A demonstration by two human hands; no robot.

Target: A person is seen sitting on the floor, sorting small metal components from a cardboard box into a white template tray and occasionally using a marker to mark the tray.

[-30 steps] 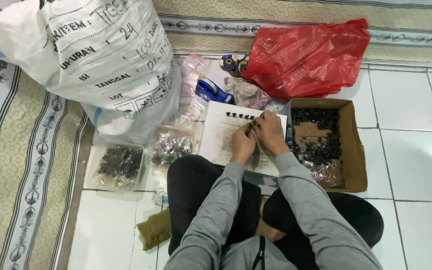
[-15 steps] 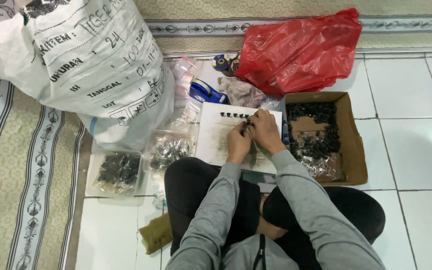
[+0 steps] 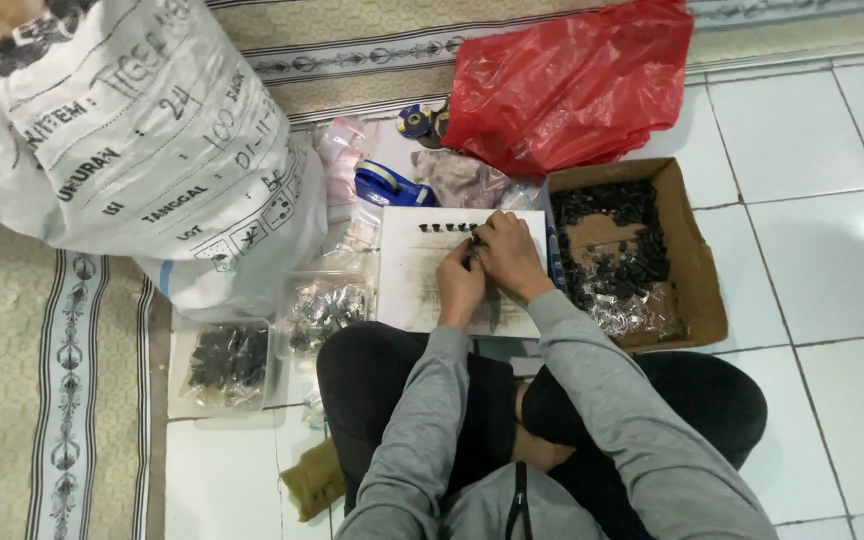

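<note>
Pinching a small dark part together, left hand and right hand meet over the white board; the row of parts runs 9-to-3, at 11 o'clock, left hand nearer.

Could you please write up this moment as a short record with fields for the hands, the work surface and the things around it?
left hand: over the white board, fingers meeting the right hand's
right hand: on the board, fingers at the end of a row of small dark pieces
white board: flat on the floor in front of the knees
row of small dark pieces: along the board's top edge
cardboard box: right of the board, holds dark pieces
red plastic bag: behind the box
white sack: left
</note>
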